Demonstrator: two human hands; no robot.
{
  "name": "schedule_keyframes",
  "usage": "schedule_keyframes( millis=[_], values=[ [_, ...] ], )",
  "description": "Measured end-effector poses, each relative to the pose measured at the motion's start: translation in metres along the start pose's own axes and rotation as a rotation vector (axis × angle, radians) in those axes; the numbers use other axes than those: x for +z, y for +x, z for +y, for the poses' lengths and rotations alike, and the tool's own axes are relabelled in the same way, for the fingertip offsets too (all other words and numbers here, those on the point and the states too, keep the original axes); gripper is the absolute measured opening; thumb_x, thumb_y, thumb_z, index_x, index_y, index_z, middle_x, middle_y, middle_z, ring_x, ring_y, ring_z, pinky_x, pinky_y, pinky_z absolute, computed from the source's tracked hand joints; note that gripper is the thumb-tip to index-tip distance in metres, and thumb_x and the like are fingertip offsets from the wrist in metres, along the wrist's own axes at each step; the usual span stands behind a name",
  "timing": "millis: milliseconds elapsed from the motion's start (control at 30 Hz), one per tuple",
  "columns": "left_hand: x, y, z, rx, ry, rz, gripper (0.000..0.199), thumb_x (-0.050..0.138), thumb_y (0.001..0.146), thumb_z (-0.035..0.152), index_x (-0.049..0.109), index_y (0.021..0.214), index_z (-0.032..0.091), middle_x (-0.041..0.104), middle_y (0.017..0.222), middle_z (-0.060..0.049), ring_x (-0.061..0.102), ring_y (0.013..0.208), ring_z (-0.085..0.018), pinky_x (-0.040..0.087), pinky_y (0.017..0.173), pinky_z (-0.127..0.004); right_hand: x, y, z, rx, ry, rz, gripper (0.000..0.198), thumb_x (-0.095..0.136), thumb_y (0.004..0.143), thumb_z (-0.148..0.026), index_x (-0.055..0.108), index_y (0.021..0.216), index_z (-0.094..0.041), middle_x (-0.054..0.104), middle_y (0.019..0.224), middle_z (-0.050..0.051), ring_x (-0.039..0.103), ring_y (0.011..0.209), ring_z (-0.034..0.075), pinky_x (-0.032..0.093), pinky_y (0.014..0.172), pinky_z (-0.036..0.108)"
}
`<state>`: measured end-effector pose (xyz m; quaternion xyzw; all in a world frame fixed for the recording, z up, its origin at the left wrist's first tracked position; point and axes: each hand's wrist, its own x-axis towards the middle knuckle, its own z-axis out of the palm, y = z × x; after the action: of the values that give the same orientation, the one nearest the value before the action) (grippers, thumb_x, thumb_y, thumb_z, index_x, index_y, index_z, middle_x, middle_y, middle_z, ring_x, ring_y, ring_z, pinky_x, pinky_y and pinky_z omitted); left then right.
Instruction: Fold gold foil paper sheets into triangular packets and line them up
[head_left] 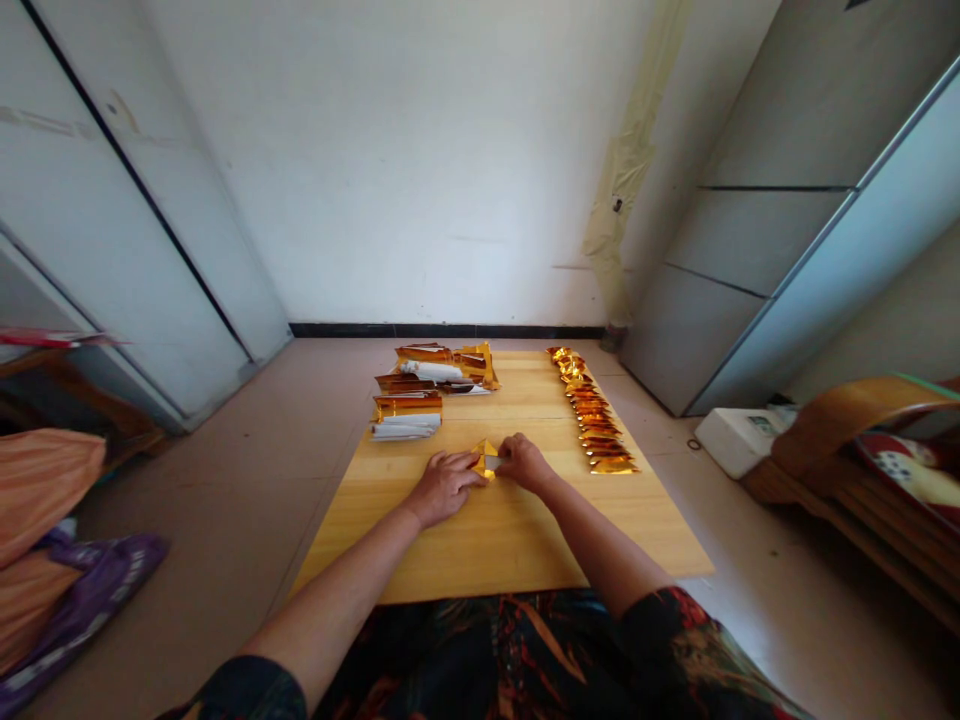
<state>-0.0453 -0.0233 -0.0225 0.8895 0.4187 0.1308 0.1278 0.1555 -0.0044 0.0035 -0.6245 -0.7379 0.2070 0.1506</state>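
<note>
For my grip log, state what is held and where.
A gold foil piece: left fingers at its left side, right fingers at its right end.

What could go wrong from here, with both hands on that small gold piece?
The gold foil piece might crease unevenly if the left hand or right hand slips, since the fingers of both are at it.
The row of shiny pieces lies along the table's right edge, so a stray right forearm might knock some off.
The loose-looking stacks near the left edge might slide if brushed.
</note>
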Motion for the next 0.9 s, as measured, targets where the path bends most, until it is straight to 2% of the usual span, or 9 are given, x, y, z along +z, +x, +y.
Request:
schedule_keyframes(
  millis=[133, 233, 367, 533, 700, 900],
  values=[
    [-0.003, -0.002, 0.004, 0.0, 0.012, 0.008, 0.038, 0.048, 0.081, 0.015, 0.067, 0.106, 0.036, 0.051, 0.136, -0.002, 0.046, 0.124, -0.022, 0.029, 0.102, -0.046, -0.005, 0.001, 0.011, 0.039, -0.005, 0.072, 0.019, 0.058, 0.068, -0.005, 0.064, 0.083, -0.015, 0.06, 0.088, 0.003, 0.055, 0.078, 0.012, 0.04, 0.07, 0.02],
    [-0.003, -0.004, 0.014, -0.015, 0.048, 0.035, 0.037, 0.048, 0.084, 0.018, 0.064, 0.111, 0.038, 0.052, 0.135, -0.003, 0.046, 0.122, -0.023, 0.033, 0.098, -0.045, -0.004, -0.008, 0.014, -0.068, 0.026, 0.103, 0.022, 0.052, 0.071, -0.003, 0.064, 0.082, -0.017, 0.063, 0.088, 0.003, 0.057, 0.081, 0.013, 0.041, 0.073, 0.02],
    [0.0, -0.002, 0.034, -0.092, 0.159, 0.073, 0.039, 0.048, 0.085, 0.019, 0.062, 0.115, 0.04, 0.055, 0.128, -0.004, 0.05, 0.11, -0.026, 0.038, 0.088, -0.043, 0.004, -0.025, 0.01, -0.245, 0.053, 0.05, 0.022, 0.05, 0.078, -0.007, 0.067, 0.087, -0.019, 0.067, 0.09, 0.003, 0.059, 0.085, 0.014, 0.042, 0.078, 0.021],
    [0.004, 0.004, 0.049, -0.148, 0.211, 0.083, 0.035, 0.044, 0.086, 0.017, 0.066, 0.108, 0.032, 0.06, 0.116, -0.009, 0.052, 0.1, -0.027, 0.04, 0.082, -0.042, 0.012, -0.034, 0.005, -0.273, -0.075, 0.061, 0.024, 0.047, 0.084, -0.01, 0.067, 0.094, -0.018, 0.067, 0.091, 0.005, 0.057, 0.088, 0.016, 0.04, 0.081, 0.024],
    [0.001, 0.004, 0.037, -0.108, 0.152, 0.087, 0.034, 0.046, 0.082, 0.011, 0.066, 0.103, 0.028, 0.063, 0.113, -0.007, 0.054, 0.1, -0.024, 0.041, 0.085, -0.04, 0.014, -0.038, 0.0, -0.306, -0.18, 0.053, 0.026, 0.045, 0.089, -0.015, 0.067, 0.101, -0.021, 0.064, 0.099, 0.006, 0.053, 0.092, 0.017, 0.038, 0.083, 0.025],
    [-0.007, 0.014, 0.003, 0.0, -0.011, 0.117, 0.037, 0.05, 0.07, 0.003, 0.065, 0.098, 0.022, 0.07, 0.099, -0.002, 0.059, 0.093, -0.019, 0.045, 0.085, -0.032, 0.013, -0.044, -0.015, -0.229, -0.383, 0.055, 0.021, 0.048, 0.09, -0.029, 0.066, 0.095, -0.021, 0.062, 0.101, 0.008, 0.051, 0.097, 0.02, 0.038, 0.078, 0.028]
  ],
)
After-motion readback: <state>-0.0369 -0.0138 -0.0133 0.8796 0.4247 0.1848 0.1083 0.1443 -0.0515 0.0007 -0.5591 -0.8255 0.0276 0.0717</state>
